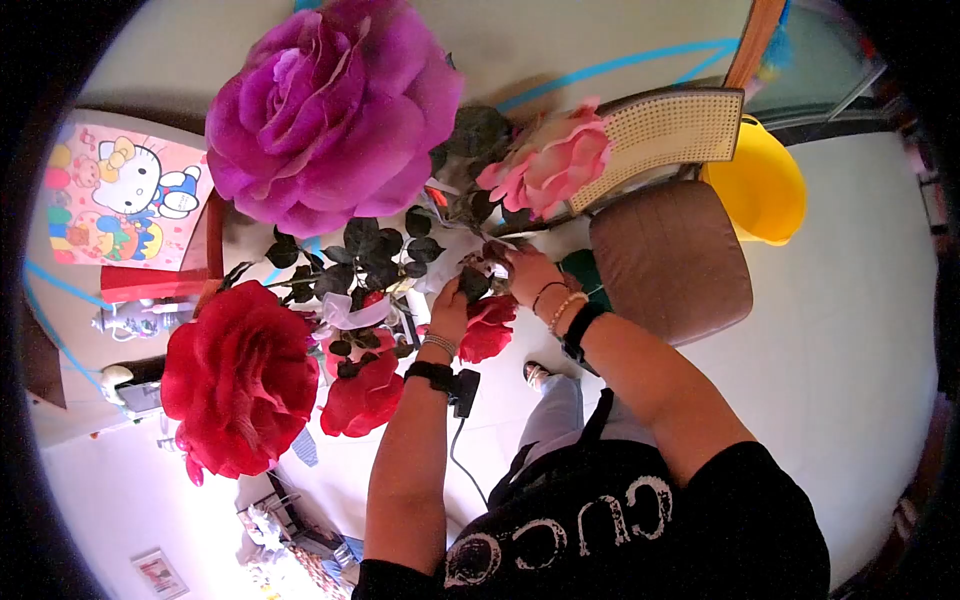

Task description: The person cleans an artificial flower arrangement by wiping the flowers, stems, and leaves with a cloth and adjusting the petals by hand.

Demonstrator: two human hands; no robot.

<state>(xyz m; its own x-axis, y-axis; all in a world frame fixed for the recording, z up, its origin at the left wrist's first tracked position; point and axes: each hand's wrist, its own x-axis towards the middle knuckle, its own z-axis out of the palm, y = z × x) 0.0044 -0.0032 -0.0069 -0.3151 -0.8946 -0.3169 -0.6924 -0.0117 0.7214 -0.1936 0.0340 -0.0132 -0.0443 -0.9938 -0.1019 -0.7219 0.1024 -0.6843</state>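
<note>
Large artificial roses stand in front of me: a purple rose [335, 115], a pink rose [550, 160], a big red rose [240, 380] and smaller red blooms [488, 328]. My left hand [447, 313] is closed among the stems beside a dark green leaf [474, 285]; its fingertips are partly hidden. Close by on the right, my right hand [532, 275] is bent inward, fingers closed at the stems and small leaves. What either hand grips is too small to make out. A pale ribbon [355, 313] hangs among the leaves [370, 245] left of my hands.
A chair with a brown seat [670, 262] and woven back [655, 140] stands at right, near a yellow tub [765, 190]. At left are a cartoon-printed board [130, 195] and a silver pot [140, 320]. A black cable [460, 450] hangs from my left wrist.
</note>
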